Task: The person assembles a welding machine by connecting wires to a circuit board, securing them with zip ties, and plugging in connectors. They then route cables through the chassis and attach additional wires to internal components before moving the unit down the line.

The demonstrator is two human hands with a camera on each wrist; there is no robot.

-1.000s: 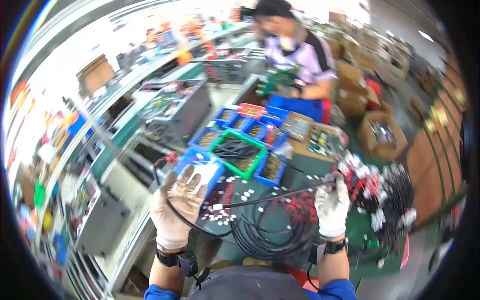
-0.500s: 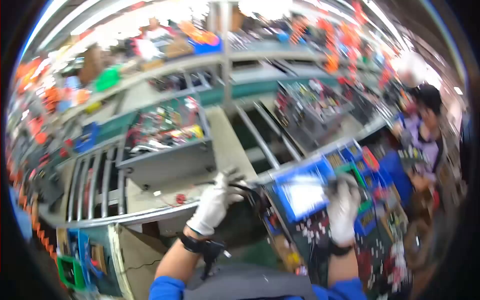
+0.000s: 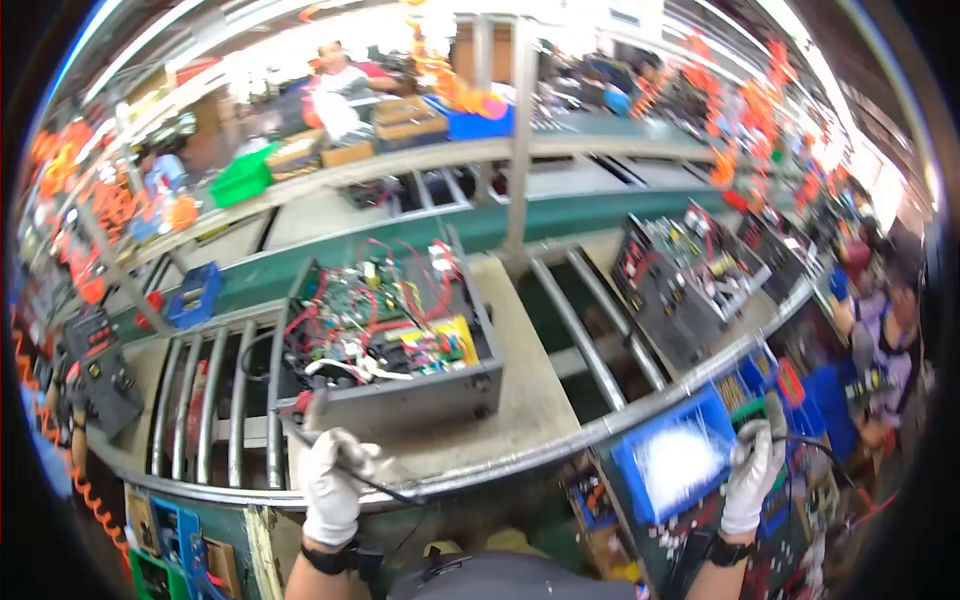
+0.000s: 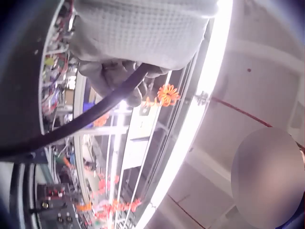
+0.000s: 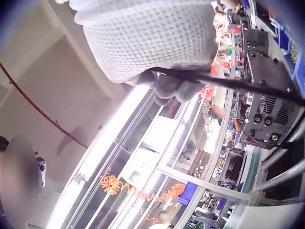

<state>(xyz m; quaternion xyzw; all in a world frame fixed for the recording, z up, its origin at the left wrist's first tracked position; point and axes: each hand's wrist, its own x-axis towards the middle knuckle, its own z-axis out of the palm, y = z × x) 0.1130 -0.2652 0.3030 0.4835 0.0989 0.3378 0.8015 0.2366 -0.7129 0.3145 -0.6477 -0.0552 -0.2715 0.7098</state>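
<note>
Both hands wear white knit gloves. My left hand [image 3: 335, 478] grips a black cable [image 3: 385, 488] at the front edge of the roller bench, just before an open grey chassis [image 3: 400, 395] full of circuit boards and coloured wires. In the left wrist view the fingers [image 4: 112, 78] curl round the thick black cable [image 4: 81, 119]. My right hand [image 3: 755, 468] is low at the right beside a blue bin [image 3: 672, 462] and holds the thinner cable end [image 3: 805, 440]. The right wrist view shows that cable [image 5: 238, 82] running under curled fingers [image 5: 174, 88].
A second open chassis [image 3: 685, 275] sits on the rollers at the right. Metal rollers [image 3: 205, 400] lie left of the near chassis. A green conveyor [image 3: 560, 215] runs behind. Small parts bins [image 3: 770, 385] crowd the right; a seated person [image 3: 885, 330] works there.
The view has swung left from the cable-strewn table to the roller bench. My left hand has carried the cable over in front of the grey chassis; my right hand stays by the blue bin.
</note>
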